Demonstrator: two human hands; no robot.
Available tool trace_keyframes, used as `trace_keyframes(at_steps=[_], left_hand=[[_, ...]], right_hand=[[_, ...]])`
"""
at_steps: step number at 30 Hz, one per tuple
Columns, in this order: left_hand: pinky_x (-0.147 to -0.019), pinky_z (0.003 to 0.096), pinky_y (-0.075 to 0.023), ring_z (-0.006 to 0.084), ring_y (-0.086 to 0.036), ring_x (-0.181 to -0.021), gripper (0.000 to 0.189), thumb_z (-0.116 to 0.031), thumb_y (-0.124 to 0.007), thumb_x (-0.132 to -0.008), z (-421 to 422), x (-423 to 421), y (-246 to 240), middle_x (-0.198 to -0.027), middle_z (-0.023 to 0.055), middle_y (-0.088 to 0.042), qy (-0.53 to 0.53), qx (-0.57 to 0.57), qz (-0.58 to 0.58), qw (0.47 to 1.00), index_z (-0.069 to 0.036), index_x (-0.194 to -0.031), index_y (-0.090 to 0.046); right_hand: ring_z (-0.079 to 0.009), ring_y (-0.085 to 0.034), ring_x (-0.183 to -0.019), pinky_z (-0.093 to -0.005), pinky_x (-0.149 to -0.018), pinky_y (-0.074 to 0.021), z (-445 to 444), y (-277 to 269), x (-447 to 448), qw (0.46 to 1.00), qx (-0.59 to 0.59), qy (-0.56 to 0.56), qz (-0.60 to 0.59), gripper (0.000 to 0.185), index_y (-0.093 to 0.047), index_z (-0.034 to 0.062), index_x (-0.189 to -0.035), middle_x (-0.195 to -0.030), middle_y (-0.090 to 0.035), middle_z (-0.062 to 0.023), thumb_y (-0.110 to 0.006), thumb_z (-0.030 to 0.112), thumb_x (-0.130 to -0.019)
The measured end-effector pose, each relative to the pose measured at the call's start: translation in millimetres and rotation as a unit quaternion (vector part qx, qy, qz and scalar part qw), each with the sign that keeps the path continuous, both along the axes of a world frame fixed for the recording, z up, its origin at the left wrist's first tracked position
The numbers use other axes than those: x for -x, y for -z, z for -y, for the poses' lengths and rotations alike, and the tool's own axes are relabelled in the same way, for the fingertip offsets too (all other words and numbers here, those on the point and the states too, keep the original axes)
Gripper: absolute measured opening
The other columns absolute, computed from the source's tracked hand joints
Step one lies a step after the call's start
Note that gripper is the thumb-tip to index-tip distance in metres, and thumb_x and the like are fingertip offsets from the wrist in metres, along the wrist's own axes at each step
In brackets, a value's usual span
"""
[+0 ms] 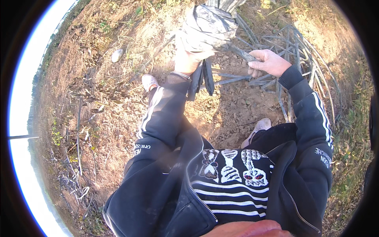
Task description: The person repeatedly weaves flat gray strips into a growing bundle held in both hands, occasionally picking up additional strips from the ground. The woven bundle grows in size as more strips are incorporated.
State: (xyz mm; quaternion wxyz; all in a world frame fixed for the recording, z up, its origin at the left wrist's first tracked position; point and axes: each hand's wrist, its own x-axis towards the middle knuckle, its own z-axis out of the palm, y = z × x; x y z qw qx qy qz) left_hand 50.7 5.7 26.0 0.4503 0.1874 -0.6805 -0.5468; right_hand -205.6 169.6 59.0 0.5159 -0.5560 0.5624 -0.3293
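Observation:
My left hand [191, 61], partly washed out by glare, grips a grey, crinkled, layered bundle [210, 28]; its material is hard to tell. Several dark flat strips [204, 77] hang below the fist. To the right, my right hand [269, 61] pinches the end of a grey stick [241, 53] between thumb and fingers. The stick's other end runs up to the bundle's lower right edge, and whether it joins the bundle cannot be seen. Beneath and beyond my right hand lies a heap of long grey stalks [296, 49].
Dry, crumbly soil [237, 103] lies between my two shoes. A pale stone [117, 55] sits on the ground at upper left, near dry leaves [97, 89]. Thin dead twigs [77, 189] lie at lower left. Grass [352, 118] borders the right side.

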Motion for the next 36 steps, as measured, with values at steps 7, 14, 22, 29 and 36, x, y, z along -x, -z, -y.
trace_keyframes(at_steps=[7, 14, 22, 29, 36], left_hand=[[-0.077, 0.0419, -0.0491, 0.0373, -0.060, -0.083, 0.091, -0.011, -0.081, -0.059, -17, 12, 3, -0.093, 0.0199, -0.061, -0.199, 0.344, 0.277, 0.875, 0.006, -0.136, -0.035], [-0.087, 0.0454, -0.0453, 0.0403, -0.058, -0.095, 0.086, -0.005, -0.072, -0.069, -32, 18, 8, -0.105, 0.0212, -0.060, -0.105, 0.388, 0.181, 0.898, 0.002, -0.145, -0.032], [-0.087, 0.0354, -0.0518, 0.0216, -0.062, -0.097, 0.077, 0.003, -0.071, -0.079, -21, 6, 13, -0.104, 0.0116, -0.061, 0.054, 0.040, 0.037, 0.997, -0.007, -0.145, -0.031], [-0.084, 0.0344, -0.0575, 0.0213, -0.063, -0.100, 0.081, 0.019, -0.064, -0.076, -2, -1, 8, -0.115, 0.0121, -0.061, 0.167, -0.146, -0.061, 0.973, -0.009, -0.144, -0.030], [-0.095, 0.0357, -0.0495, 0.0200, -0.058, -0.112, 0.076, 0.007, -0.068, -0.080, -18, -2, 3, -0.120, 0.0070, -0.058, 0.129, -0.089, 0.012, 0.988, -0.010, -0.145, -0.033]], right_hand=[[-0.0179, -0.061, -0.098, -0.0303, -0.075, -0.0488, -2, 0, -32, 0.969, -0.013, 0.116, 0.219, 0.056, -0.047, 0.0021, -0.134, -0.116, -0.062, -0.0108, -0.056, 0.043, -0.096], [-0.0192, -0.057, -0.110, -0.0354, -0.079, -0.0496, 3, 25, -19, 0.934, 0.012, 0.154, 0.322, 0.044, -0.054, 0.0078, -0.128, -0.119, -0.061, -0.0079, -0.056, 0.037, -0.095], [-0.0224, -0.058, -0.107, -0.0386, -0.084, -0.0477, -5, 28, -8, 0.926, 0.039, 0.188, 0.326, 0.051, -0.044, 0.0030, -0.136, -0.120, -0.059, -0.0094, -0.059, 0.019, -0.090], [-0.0224, -0.060, -0.103, -0.0364, -0.083, -0.0483, -5, 13, -11, 0.942, 0.051, 0.176, 0.280, 0.067, -0.033, 0.0030, -0.144, -0.121, -0.057, -0.0104, -0.063, 0.012, -0.086], [-0.0229, -0.047, -0.125, -0.0424, -0.096, -0.0458, 2, 22, -20, 0.940, 0.054, 0.169, 0.290, 0.067, -0.031, 0.0013, -0.145, -0.137, -0.049, -0.0107, -0.064, 0.019, -0.089]])
